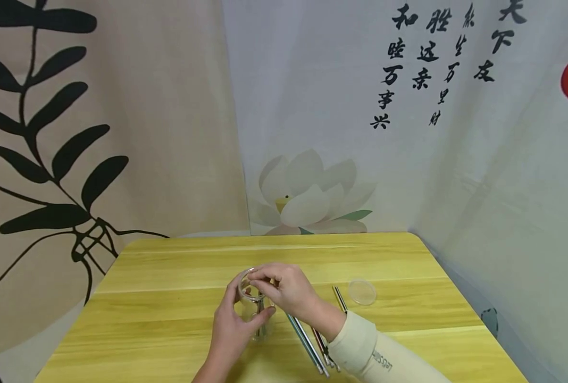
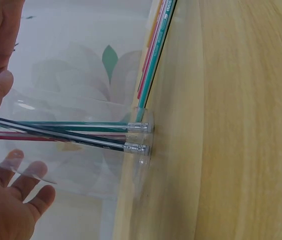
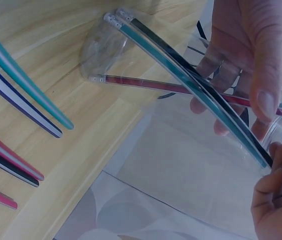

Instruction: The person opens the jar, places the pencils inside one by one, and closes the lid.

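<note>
A clear jar (image 1: 261, 334) stands tilted above the table, with my left hand (image 1: 231, 331) gripping its side, thumb and fingers around the wall. Inside lie a teal pencil (image 3: 151, 54), a black pencil (image 3: 156, 42) and a red pencil (image 3: 146, 83), their ferrule ends at the jar's bottom. My right hand (image 1: 289, 290) is over the mouth, thumb and forefinger pinching at the upper ends of the teal and black pencils. Whether it pinches one or both is hidden by the fingers.
Several loose pencils (image 1: 308, 343) lie on the wooden table (image 1: 159, 308) beneath my right forearm. A round clear lid (image 1: 362, 292) rests to their right. Behind the table hangs a printed cloth (image 1: 312, 106) with a flower and writing.
</note>
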`<state>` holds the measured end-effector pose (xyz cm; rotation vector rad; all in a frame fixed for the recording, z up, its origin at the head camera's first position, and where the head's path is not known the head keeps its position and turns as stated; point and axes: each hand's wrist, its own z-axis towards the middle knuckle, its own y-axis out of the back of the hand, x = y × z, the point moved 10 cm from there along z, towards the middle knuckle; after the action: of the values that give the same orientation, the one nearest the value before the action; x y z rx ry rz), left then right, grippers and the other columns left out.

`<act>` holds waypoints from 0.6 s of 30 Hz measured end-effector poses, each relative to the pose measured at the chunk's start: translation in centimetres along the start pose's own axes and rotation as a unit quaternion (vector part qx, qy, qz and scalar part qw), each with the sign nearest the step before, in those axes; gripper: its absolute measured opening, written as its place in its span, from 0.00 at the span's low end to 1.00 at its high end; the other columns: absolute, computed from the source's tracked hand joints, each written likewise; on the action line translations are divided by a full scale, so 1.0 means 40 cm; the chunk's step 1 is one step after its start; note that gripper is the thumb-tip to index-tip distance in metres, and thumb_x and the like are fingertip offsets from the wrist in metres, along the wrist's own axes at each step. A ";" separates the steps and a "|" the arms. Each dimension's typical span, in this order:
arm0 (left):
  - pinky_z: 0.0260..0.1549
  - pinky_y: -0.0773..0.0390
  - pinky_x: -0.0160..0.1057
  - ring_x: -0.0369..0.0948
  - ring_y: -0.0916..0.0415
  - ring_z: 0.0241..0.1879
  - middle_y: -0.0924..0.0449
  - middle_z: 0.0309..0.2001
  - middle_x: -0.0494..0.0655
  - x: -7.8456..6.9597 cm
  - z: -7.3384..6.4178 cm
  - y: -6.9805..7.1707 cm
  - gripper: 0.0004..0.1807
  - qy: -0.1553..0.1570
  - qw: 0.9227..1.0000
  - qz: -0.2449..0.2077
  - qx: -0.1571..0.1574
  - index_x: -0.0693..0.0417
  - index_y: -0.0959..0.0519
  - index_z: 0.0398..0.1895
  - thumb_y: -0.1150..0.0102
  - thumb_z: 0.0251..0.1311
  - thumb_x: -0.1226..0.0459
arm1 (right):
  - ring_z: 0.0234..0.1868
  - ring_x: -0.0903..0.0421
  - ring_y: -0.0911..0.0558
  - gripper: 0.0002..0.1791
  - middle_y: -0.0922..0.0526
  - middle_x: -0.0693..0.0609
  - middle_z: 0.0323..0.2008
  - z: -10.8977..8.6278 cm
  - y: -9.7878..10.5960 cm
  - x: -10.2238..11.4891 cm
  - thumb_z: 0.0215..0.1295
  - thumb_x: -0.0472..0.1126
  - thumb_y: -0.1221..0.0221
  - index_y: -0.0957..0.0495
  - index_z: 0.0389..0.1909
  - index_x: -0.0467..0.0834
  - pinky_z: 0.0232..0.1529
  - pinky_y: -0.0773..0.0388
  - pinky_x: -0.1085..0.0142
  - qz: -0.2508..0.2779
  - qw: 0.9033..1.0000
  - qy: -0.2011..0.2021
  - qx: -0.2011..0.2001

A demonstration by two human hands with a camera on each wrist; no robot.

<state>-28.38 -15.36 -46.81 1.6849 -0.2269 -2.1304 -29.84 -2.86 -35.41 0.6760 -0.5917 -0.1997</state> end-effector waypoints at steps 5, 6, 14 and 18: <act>0.63 0.26 0.71 0.51 0.25 0.65 0.22 0.71 0.44 0.000 0.000 0.004 0.52 0.005 1.000 0.003 0.003 0.31 0.35 0.78 0.15 0.51 0.50 | 0.31 0.64 0.15 0.06 0.06 0.47 0.44 0.001 -0.003 -0.003 0.72 0.35 0.32 0.09 0.45 0.41 0.31 0.22 0.82 -0.001 1.000 -0.004 -0.002; 0.63 0.26 0.72 0.52 0.25 0.65 0.22 0.71 0.44 0.000 0.000 0.005 0.52 0.006 1.000 0.003 0.004 0.31 0.35 0.78 0.15 0.51 0.49 | 0.31 0.64 0.15 0.06 0.06 0.47 0.44 0.001 -0.003 -0.003 0.72 0.35 0.32 0.09 0.45 0.41 0.31 0.22 0.82 -0.003 1.000 -0.004 -0.003; 0.63 0.25 0.71 0.47 0.21 0.61 0.18 0.66 0.43 -0.002 -0.001 0.009 0.53 0.006 1.000 0.012 0.000 0.32 0.36 0.79 0.14 0.50 0.50 | 0.32 0.66 0.16 0.06 0.07 0.44 0.49 0.000 0.016 -0.006 0.72 0.35 0.32 0.09 0.45 0.40 0.33 0.19 0.78 0.042 0.999 -0.014 -0.016; 0.64 0.26 0.71 0.47 0.19 0.61 0.17 0.66 0.44 -0.005 -0.002 0.010 0.55 0.002 1.000 0.013 -0.004 0.33 0.36 0.79 0.13 0.48 0.53 | 0.35 0.62 0.15 0.07 0.10 0.43 0.55 -0.019 0.074 -0.063 0.75 0.36 0.34 0.11 0.48 0.40 0.37 0.15 0.70 0.067 0.994 -0.067 -0.061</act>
<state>-28.20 -15.63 -46.52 1.6732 -0.2376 -2.1056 -31.50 0.72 -35.11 0.5059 -0.7458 -0.1554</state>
